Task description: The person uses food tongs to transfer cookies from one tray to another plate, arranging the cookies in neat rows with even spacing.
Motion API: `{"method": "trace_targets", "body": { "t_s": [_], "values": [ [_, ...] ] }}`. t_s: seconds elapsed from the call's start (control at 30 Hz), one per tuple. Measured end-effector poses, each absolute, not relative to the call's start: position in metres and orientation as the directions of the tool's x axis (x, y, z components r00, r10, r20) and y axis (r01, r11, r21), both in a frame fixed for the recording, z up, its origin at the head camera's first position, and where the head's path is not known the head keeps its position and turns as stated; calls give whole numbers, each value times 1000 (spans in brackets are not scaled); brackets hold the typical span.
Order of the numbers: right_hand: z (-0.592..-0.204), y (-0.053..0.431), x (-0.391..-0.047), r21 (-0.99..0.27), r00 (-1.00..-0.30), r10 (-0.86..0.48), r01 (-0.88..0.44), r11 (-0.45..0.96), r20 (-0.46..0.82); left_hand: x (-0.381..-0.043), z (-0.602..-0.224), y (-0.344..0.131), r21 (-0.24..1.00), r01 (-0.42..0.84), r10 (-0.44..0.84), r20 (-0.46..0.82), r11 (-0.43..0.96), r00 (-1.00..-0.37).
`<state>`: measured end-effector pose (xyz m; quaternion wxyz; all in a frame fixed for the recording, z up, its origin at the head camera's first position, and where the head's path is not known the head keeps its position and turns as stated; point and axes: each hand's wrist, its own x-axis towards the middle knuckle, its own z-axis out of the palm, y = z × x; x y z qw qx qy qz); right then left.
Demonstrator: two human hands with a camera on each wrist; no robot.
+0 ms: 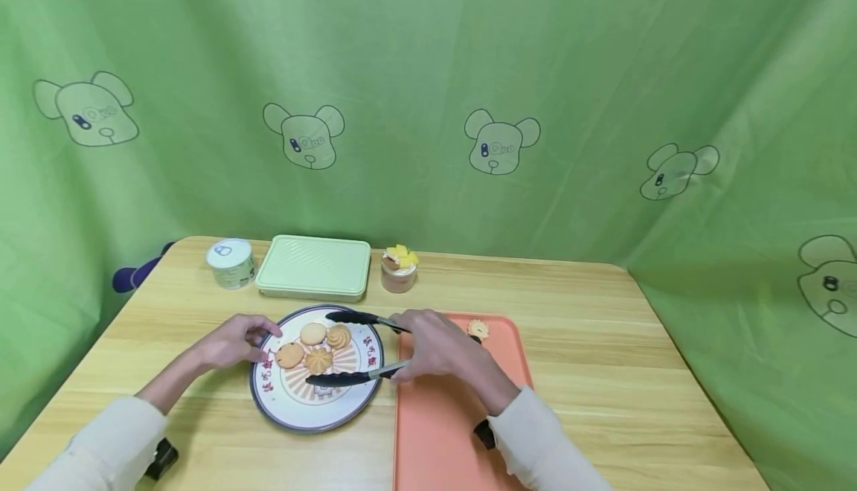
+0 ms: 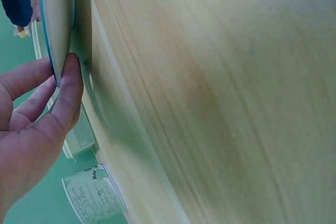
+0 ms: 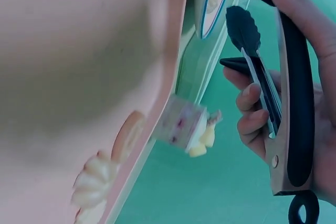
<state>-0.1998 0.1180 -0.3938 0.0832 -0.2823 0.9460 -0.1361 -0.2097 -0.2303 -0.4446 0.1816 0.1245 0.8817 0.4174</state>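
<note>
- Already moved: one flower-shaped cookie (image 1: 477,328), lying at the far end of the orange tray (image 1: 442,431), apart from the rest.
- Left on the round plate (image 1: 301,413): four cookies (image 1: 315,346), clustered in its far half, none of them touched by the tool.
- Judged roughly a fifth done, if all five are meant for the tray.
- Clasped in the right hand (image 1: 438,350): black-tipped tongs (image 1: 355,350), fingers curled round both arms near the hinge; arms spread apart, one tip at the plate's far rim, the other over its near middle, nothing between them.
- Lying with the long axis about left to right across the table (image 1: 602,372); tips pointing toward the person's left, over the plate, hinge end back over the tray.
- Steadying the plate: left hand (image 1: 234,338), fingertips (image 2: 68,85) pressed against the rim, fingers fairly straight; whether the thumb hooks underneath, hard to say from the blurred wrist view.
- Standing beyond the plate, well apart from both hands: white tin (image 1: 230,262), pale green lidded box (image 1: 315,266), small dessert cup (image 1: 399,268).
</note>
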Motion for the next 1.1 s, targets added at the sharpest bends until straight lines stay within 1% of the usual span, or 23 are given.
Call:
{"method": "trace_targets", "body": {
  "t_s": [0.3, 0.67, 1.1],
  "values": [
    [-392, 158, -196, -383, -864, -502, -453, 805, -34, -210, -444, -229, 779, 49, 356, -229, 625, -906],
    [-396, 210, -188, -334, -907, -422, -399, 854, 5, -209, -444, -228, 786, 61, 363, -215, 615, -907],
    [-402, 248, -187, -366, -926, -378, -344, 865, -23, -209, -444, -230, 787, 52, 359, -221, 615, -907]
  ]
}}
